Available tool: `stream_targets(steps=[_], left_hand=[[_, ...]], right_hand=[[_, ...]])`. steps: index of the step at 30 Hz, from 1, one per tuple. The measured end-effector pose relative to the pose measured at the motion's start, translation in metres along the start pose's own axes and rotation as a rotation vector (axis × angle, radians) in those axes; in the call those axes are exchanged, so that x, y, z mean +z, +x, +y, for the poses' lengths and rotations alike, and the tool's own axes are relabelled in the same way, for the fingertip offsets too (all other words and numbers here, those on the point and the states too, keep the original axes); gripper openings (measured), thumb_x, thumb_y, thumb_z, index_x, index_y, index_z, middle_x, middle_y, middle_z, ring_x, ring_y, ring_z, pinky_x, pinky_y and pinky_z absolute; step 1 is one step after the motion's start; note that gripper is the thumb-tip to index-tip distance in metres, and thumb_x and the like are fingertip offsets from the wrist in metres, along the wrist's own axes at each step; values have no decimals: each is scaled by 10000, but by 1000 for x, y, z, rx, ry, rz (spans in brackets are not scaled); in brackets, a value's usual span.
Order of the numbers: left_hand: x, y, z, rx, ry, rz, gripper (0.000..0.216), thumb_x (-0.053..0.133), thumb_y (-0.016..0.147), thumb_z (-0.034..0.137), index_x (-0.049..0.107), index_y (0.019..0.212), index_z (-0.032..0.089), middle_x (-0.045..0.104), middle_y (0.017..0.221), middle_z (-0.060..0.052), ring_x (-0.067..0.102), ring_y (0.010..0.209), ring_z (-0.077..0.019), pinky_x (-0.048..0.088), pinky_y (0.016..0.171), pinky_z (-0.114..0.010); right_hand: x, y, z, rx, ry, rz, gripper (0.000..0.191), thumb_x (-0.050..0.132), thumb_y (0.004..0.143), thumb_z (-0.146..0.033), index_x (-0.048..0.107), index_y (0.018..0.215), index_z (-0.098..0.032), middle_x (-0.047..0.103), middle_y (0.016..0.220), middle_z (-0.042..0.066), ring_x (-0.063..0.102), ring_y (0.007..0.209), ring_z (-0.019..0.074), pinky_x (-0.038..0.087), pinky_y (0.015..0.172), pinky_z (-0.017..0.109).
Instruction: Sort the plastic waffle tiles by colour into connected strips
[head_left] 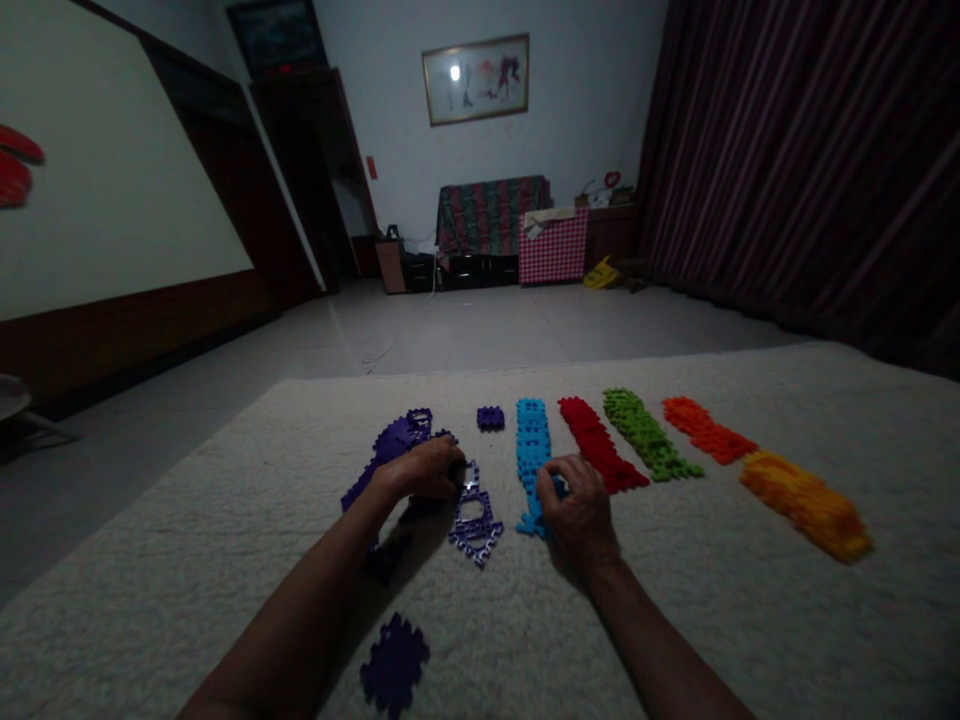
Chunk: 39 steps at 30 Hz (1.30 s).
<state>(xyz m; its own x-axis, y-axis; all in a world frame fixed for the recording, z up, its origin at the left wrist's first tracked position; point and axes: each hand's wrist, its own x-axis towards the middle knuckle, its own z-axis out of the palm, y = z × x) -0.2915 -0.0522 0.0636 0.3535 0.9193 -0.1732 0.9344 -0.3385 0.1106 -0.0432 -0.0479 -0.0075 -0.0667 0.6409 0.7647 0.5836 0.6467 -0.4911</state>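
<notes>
A dim room with a pale shaggy rug spread across the grey tiled floor, seen from above a person's two bare forearms. Against the far wall stand a low cabinet draped in a patterned cloth and a red checked box, under a framed picture; dark striped curtains fill the right side.

On the rug, interlocking plastic tiles lie sorted by colour in rows running away from the person: a purple pile at left, then a blue row, a red row, a green row, an orange row and a yellow row at far right.

The left hand rests on the near end of the purple pile, fingers curled over and gripping the top edge of an open purple frame piece that lies flat on the rug between the two hands. The right hand lies palm down at the near end of the blue row, fingers bent and touching the blue tiles; whether they pinch one cannot be told.

A single purple tile lies apart, close to the left forearm, and a small purple block sits alone beyond the hands.
</notes>
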Motion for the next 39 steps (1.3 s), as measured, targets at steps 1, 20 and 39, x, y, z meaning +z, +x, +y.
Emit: stream_targets(steps=[1, 20, 39], left_hand=[[2, 2, -1, -4, -5, 13, 250, 643, 708, 229, 680, 952, 188, 627, 1055, -94, 604, 917, -212, 490, 797, -284], [7, 27, -21, -16, -168, 352, 386, 637, 807, 261, 648, 1190, 213, 663, 1188, -83, 624, 1082, -221, 487, 946, -330], [-28, 96, -15, -217, -194, 243, 453, 608, 752, 156, 689, 1195, 203, 738, 1087, -40, 657, 1023, -198, 498, 885, -269]], right_hand=[[0, 0, 0, 2, 3, -2, 134, 552, 861, -223, 564, 728, -216, 613, 746, 22, 557, 760, 195, 401, 756, 316], [0, 0, -4, -7, -12, -43, 132, 552, 858, -208, 558, 727, -217, 614, 755, 21, 553, 765, 192, 390, 764, 321], [-1, 0, -6, 22, 6, -55, 122, 564, 854, -196, 565, 734, -217, 618, 766, 18, 549, 768, 184, 385, 763, 315]])
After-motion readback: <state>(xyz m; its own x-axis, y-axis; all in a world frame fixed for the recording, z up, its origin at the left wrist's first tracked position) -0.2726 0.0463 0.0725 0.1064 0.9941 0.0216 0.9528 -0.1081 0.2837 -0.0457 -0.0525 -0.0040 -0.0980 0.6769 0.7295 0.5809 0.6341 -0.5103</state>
